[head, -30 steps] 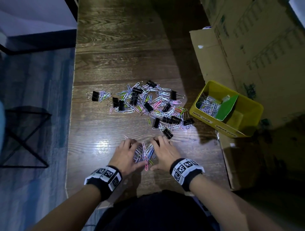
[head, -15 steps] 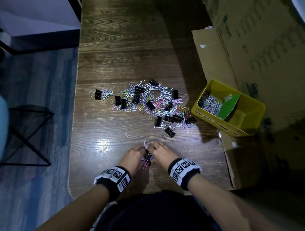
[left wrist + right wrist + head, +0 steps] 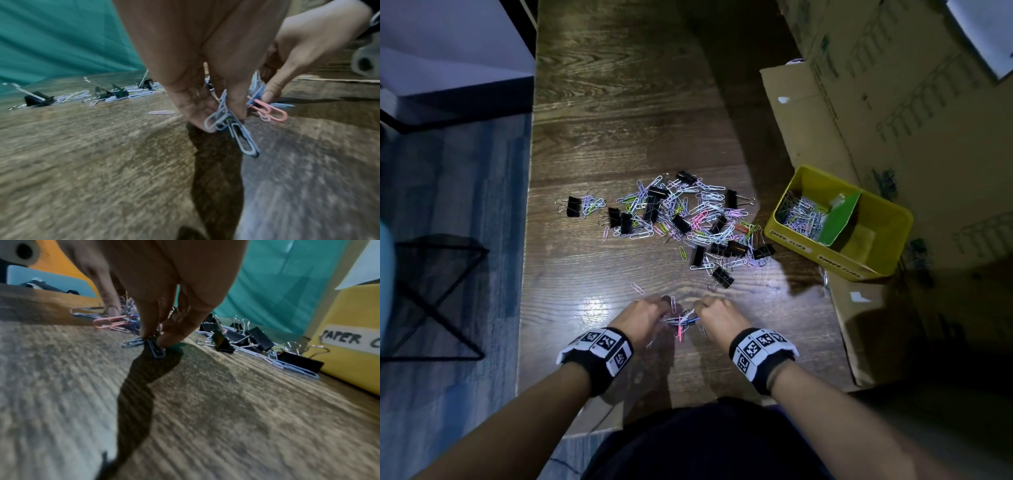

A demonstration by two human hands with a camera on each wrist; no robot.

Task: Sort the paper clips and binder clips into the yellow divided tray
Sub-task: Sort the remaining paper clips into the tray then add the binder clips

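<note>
Your left hand (image 3: 643,317) and right hand (image 3: 717,315) pinch one bunch of pastel wire paper clips (image 3: 680,321) to carry it to the yellow plastic divided tray (image 3: 887,255) at two o'clock.

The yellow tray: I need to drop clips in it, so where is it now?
In the head view the yellow tray sits at the table's right edge, against the cardboard box, just right of the clip pile.

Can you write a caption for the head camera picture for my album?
Two hands gather a bunch of paper clips near the yellow tray.
</note>
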